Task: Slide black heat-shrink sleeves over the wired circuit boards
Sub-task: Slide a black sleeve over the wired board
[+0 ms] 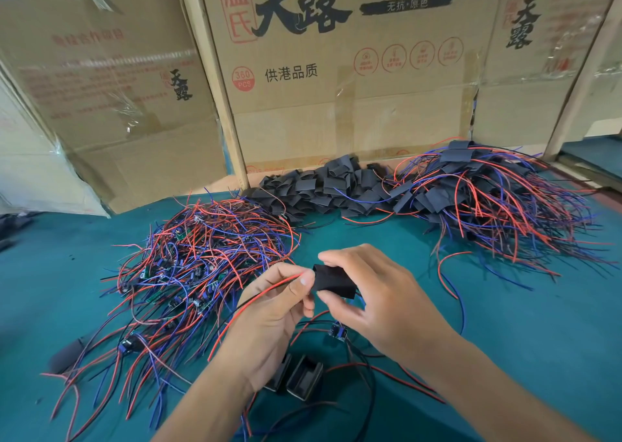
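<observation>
The black sleeve (334, 281) is pinched by the right hand (377, 302), long axis apparently pointing left toward the wires (269, 290) pinched by the left hand (272, 310).

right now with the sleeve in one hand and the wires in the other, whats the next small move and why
Probably draw the black sleeve further along the red wire: the right hand pinches the sleeve, the left hand pinches wires entering its end, and no board is visible inside.

Middle cardboard box (336, 105): large black "天露", red seal "温氏", black banner "无抗·原色", "供港品质", red circle "360 PCS". Left box (111, 81) and right box (538, 54): "天露".
</observation>
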`<state>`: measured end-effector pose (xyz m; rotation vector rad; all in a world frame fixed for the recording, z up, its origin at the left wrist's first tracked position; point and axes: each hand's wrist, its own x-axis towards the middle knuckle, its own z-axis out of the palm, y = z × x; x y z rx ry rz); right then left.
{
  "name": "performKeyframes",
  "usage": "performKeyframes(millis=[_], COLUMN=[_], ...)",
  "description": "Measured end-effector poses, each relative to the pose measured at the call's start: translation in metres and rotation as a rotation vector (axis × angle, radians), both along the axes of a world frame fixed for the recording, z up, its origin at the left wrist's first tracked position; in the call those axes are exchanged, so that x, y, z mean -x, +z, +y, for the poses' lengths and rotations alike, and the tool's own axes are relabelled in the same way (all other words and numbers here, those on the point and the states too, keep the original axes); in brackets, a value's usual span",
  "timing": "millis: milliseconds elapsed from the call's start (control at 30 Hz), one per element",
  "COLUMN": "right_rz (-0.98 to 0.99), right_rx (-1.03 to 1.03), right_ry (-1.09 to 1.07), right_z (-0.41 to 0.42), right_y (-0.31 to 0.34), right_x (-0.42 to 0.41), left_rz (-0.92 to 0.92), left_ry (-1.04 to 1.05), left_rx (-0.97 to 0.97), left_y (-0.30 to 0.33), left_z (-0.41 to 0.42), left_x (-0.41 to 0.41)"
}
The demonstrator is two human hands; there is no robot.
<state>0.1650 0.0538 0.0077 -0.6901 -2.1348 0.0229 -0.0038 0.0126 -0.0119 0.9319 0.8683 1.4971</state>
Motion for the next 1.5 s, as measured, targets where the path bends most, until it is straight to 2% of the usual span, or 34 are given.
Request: performKeyframes(millis=[667, 900, 1133, 1300, 1433, 1500], right_rz=[-0.057, -0.127, -0.196, -0.144, -0.281, -0.378], right_rx=[0.055, 0.025, -0.032, -0.129, -0.153, -0.135], right_ry=[0.07, 0.11, 0.039, -0.105, -0.312, -0.451], right_z=[0.001, 0.004, 0.002, 0.027, 0.087, 0.128], right_y=[0.001, -0.001, 0.0, 0.019, 0.061, 0.086], right_x=[-0.005, -0.008, -0.004, -0.014, -0.048, -0.071], left_rz=[-0.078, -0.132, -0.088, 0.058, 0.207, 0.396], left_ry=[-0.095, -0.06, -0.167, -0.121, 0.008, 0.079], left_rx=[0.214, 0.246, 0.217, 0.212, 0.16, 0.078], left_y=[0.002, 0.001, 0.003, 0.002, 0.001, 0.002], left_z=[0.001, 0.002, 0.0, 0.001, 0.002, 0.002], left_x=[0.001, 0.001, -0.001, -0.002, -0.003, 0.0])
